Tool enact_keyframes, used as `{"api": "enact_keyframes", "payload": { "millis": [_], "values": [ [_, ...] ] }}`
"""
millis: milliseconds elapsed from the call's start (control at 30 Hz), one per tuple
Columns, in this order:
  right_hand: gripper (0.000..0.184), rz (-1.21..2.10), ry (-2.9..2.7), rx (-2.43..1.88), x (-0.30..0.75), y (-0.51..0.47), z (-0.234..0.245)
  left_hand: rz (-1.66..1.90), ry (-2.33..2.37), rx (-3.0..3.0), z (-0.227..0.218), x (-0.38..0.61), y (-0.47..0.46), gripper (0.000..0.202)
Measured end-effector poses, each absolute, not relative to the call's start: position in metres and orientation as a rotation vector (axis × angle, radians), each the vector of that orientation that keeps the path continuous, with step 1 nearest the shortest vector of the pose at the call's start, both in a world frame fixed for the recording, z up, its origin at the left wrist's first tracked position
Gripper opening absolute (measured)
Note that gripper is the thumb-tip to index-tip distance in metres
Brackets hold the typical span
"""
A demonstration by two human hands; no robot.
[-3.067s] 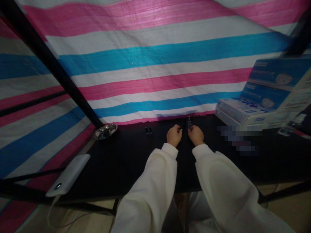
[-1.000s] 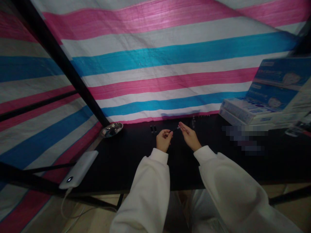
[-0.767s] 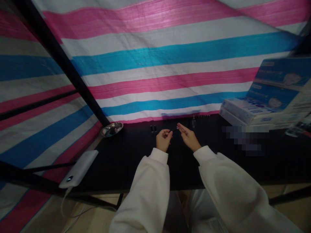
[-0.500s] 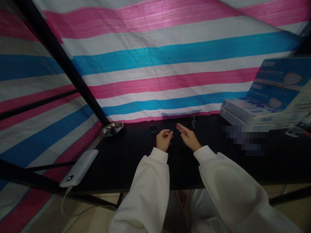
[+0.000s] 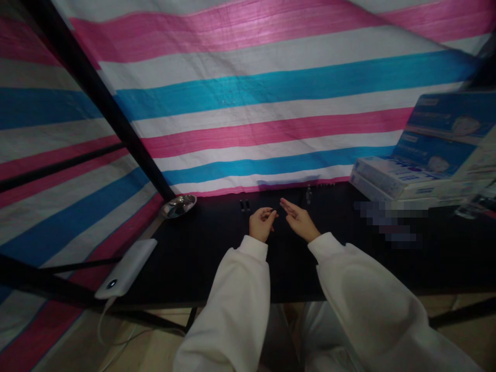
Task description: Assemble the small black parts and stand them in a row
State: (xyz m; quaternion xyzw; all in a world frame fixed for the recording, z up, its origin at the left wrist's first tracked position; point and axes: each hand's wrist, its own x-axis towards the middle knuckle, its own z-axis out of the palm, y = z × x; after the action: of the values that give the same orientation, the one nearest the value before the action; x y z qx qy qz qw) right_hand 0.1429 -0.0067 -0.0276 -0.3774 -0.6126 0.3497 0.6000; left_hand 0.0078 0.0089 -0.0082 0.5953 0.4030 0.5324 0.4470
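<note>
My left hand (image 5: 261, 223) hovers over the black table (image 5: 201, 258) with its fingers curled in a pinch. A thin dark stick barely shows at its fingertips. My right hand (image 5: 298, 220) is a few centimetres to the right, fingers stretched out and palm turned inward, holding nothing. Its fingertips point toward the left hand. Two small black pieces (image 5: 244, 205) stand just behind the left hand. A small clear vial (image 5: 309, 195) stands behind the right hand.
A metal dish (image 5: 179, 205) sits at the table's back left corner. A white power bank (image 5: 126, 268) with a cable lies on the left edge. Stacked blue-and-white boxes (image 5: 422, 160) fill the right. A striped tarp hangs behind, with a black pole (image 5: 96, 98) at left.
Both hands pulled back from near the vial and moved left. The left hand lifted a thin stick toward the right hand's opened fingers; since then both hands have lowered slightly.
</note>
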Motion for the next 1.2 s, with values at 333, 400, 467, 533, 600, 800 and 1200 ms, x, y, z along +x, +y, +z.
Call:
{"api": "enact_keyframes", "payload": {
  "millis": [333, 400, 467, 533, 600, 800, 1200],
  "values": [
    [0.047, 0.553, -1.577, -1.122, 0.14, -0.009, -0.027, 1.321, 0.993, 1.474, -0.006, 0.006, 0.008, 0.035],
    [0.036, 0.474, -1.65, -1.185, 0.139, -0.012, -0.022, 1.309, 0.998, 1.472, -0.005, 0.006, 0.007, 0.036],
    [0.028, 0.403, -1.725, -1.218, 0.138, -0.012, -0.016, 1.313, 1.015, 1.446, -0.003, 0.006, 0.006, 0.037],
    [0.023, 0.343, -1.749, -1.236, 0.136, -0.008, -0.011, 1.358, 1.038, 1.387, 0.0, 0.006, 0.005, 0.039],
    [0.023, 0.301, -1.71, -1.268, 0.134, 0.002, -0.008, 1.437, 1.064, 1.276, 0.002, 0.005, 0.006, 0.039],
    [0.019, 0.433, -1.614, -1.404, 0.115, 0.052, -0.015, 1.653, 1.03, 0.682, 0.002, -0.008, 0.014, 0.034],
    [0.011, 0.47, -1.908, -1.547, 0.071, 0.1, -0.039, 1.575, 0.908, 0.366, 0.002, -0.009, 0.01, 0.025]
  ]
}}
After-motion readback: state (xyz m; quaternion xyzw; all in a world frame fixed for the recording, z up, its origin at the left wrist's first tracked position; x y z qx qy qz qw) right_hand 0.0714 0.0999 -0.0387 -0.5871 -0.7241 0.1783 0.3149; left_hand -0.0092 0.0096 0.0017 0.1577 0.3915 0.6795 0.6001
